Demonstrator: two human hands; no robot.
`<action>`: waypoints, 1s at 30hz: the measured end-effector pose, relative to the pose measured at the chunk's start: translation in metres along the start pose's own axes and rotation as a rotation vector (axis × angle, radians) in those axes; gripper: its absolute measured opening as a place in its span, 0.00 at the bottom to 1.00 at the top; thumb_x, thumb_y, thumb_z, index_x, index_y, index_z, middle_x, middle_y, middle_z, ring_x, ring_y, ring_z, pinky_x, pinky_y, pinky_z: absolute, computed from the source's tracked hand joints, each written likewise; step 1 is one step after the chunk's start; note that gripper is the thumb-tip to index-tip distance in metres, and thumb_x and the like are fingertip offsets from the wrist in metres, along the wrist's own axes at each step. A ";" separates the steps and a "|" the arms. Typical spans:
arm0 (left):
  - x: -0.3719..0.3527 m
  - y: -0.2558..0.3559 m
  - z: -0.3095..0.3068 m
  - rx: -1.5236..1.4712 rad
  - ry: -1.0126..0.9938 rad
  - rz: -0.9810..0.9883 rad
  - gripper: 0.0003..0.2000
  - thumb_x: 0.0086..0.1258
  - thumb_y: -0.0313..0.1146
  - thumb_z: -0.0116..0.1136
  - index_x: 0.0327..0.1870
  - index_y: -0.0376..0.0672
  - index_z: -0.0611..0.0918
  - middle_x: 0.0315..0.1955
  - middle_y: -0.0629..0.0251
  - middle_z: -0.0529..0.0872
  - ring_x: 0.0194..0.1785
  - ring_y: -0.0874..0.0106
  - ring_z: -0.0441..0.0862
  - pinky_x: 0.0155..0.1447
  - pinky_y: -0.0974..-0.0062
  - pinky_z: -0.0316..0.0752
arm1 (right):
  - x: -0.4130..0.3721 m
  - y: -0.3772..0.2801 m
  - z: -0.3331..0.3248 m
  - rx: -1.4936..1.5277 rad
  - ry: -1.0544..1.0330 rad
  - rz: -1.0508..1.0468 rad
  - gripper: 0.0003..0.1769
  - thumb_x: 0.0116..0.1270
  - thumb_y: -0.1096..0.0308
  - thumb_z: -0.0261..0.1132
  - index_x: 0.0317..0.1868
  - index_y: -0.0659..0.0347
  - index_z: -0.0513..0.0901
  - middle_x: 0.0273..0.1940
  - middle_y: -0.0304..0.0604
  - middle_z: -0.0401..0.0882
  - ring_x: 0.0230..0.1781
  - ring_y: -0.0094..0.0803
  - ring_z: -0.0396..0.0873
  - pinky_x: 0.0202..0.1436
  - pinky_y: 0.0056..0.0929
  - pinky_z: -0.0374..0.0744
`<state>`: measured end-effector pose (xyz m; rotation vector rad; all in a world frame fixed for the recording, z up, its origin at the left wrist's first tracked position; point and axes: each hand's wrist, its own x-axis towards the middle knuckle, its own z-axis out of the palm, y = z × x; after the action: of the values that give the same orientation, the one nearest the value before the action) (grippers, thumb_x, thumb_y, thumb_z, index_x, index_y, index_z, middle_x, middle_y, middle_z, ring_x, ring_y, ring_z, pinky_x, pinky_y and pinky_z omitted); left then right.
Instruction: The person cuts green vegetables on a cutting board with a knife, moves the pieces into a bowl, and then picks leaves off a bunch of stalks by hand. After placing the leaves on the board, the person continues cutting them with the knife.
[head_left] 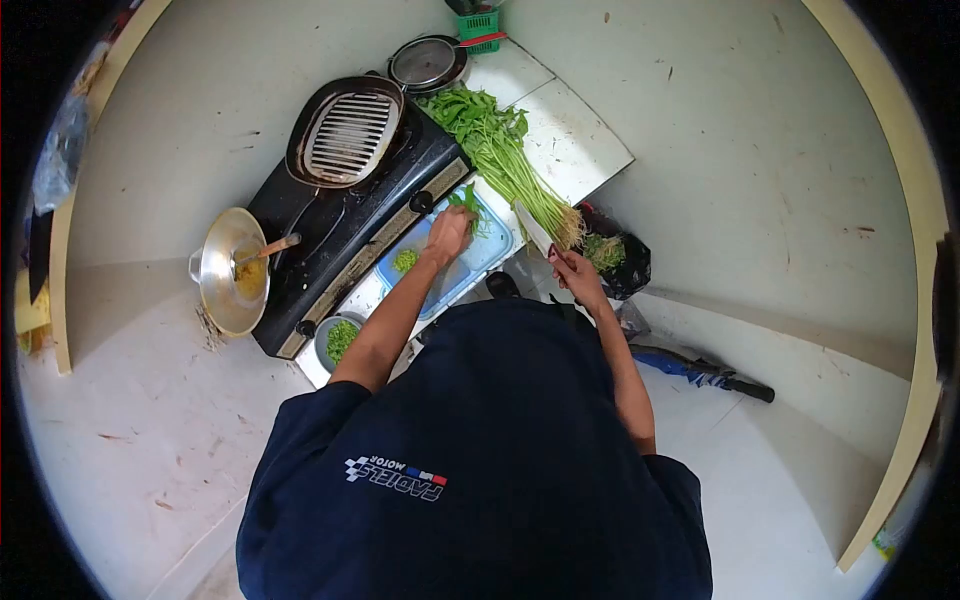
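Note:
My left hand (450, 233) is closed on some leafy greens (470, 203) over the blue tray (498, 247). A small pile of chopped greens (405, 260) lies in that tray. My right hand (580, 278) grips the handle of a knife (534, 230), its blade pointing up and left beside the tray. Just beyond the blade, a large bunch of leafy greens (505, 160) with long stems and roots rests on the white counter. Closer to my body, a grey bowl (321, 345) holds chopped green pieces (341, 338).
A black stove (275, 310) carries a grill pan (298, 140). Left of it sits a metal wok (215, 270) with a wooden-handled utensil (280, 245). A strainer (424, 62) and green basket (480, 28) are at the back. A black bag (635, 268) with root trimmings is at right.

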<state>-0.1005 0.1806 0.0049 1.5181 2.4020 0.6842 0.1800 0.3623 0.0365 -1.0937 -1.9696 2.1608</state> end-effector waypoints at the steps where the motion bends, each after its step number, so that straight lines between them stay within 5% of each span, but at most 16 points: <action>1: -0.002 0.001 0.001 -0.015 0.023 -0.009 0.16 0.60 0.20 0.59 0.47 0.42 0.90 0.42 0.50 0.88 0.50 0.49 0.83 0.60 0.55 0.79 | -0.001 -0.002 0.000 -0.009 0.001 0.000 0.16 0.77 0.58 0.67 0.48 0.66 0.85 0.29 0.35 0.81 0.26 0.20 0.75 0.31 0.25 0.74; 11: -0.032 0.007 -0.010 -0.133 0.095 -0.215 0.11 0.62 0.21 0.62 0.45 0.41 0.86 0.41 0.52 0.86 0.48 0.49 0.83 0.59 0.54 0.79 | 0.014 0.007 0.008 -0.065 -0.051 0.001 0.21 0.77 0.53 0.67 0.50 0.66 0.85 0.30 0.37 0.82 0.27 0.22 0.78 0.32 0.26 0.76; 20: -0.033 0.023 -0.021 -0.006 -0.004 -0.006 0.23 0.55 0.17 0.62 0.54 0.46 0.84 0.53 0.59 0.78 0.57 0.52 0.78 0.62 0.56 0.78 | 0.022 0.006 0.015 -0.137 -0.067 0.014 0.21 0.77 0.51 0.67 0.49 0.65 0.86 0.31 0.37 0.83 0.31 0.24 0.79 0.35 0.29 0.77; 30: -0.031 0.026 -0.003 0.165 -0.016 -0.017 0.17 0.58 0.21 0.61 0.50 0.43 0.84 0.51 0.59 0.79 0.54 0.54 0.79 0.59 0.55 0.79 | 0.015 0.005 0.015 -0.152 -0.048 0.007 0.18 0.78 0.55 0.66 0.47 0.66 0.84 0.30 0.38 0.81 0.27 0.23 0.77 0.33 0.27 0.76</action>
<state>-0.0672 0.1616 0.0181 1.5551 2.5109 0.4787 0.1633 0.3555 0.0244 -1.0779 -2.1858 2.0896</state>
